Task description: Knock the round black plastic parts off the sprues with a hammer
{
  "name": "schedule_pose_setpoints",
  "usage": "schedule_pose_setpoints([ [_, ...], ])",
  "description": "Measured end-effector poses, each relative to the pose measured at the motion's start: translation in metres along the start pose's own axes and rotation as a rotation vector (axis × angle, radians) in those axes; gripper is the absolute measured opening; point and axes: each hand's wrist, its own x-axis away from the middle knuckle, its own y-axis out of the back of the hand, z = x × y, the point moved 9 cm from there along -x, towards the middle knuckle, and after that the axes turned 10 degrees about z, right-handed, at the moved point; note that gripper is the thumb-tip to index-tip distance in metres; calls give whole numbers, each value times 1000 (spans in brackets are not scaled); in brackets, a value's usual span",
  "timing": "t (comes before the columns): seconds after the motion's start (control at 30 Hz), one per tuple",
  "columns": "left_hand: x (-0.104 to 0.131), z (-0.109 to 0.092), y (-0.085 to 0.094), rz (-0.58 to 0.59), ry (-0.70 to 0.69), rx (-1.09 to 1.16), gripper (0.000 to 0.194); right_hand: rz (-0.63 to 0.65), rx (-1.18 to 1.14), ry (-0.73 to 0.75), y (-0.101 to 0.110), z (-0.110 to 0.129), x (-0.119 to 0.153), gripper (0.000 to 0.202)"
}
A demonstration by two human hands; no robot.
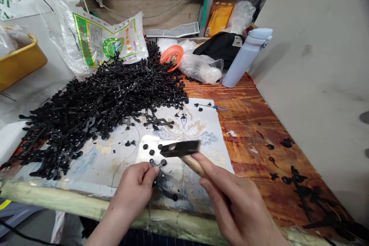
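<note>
Right grip clasps a hammer, left grip a black linkage, lower centre; stray aim could strike the fingertips.

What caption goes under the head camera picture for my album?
Right hand grips a hammer; left hand pinches a black linkage.
</note>
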Motion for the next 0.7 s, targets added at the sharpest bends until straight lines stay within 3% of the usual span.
schedule_pose_setpoints([
  [0.17,0,2,0,17,16,-20,37,137,166,-76,-17,-7,-1,52],
  [0.33,-3,5,-2,32,5,-48,37,96,145,-67,-18,-5,2,53],
  [0.43,-5,7,-3,44,11,-76,37,164,142,-121,-26,-12,3,50],
  [0.57,-3,2,-2,31,-52,-113,37,137,-119,-220,-11,-22,-12,38],
  [0.7,11,-19,-11,101,-218,-198,37,132,-420,-332,-5,-25,-42,14],
])
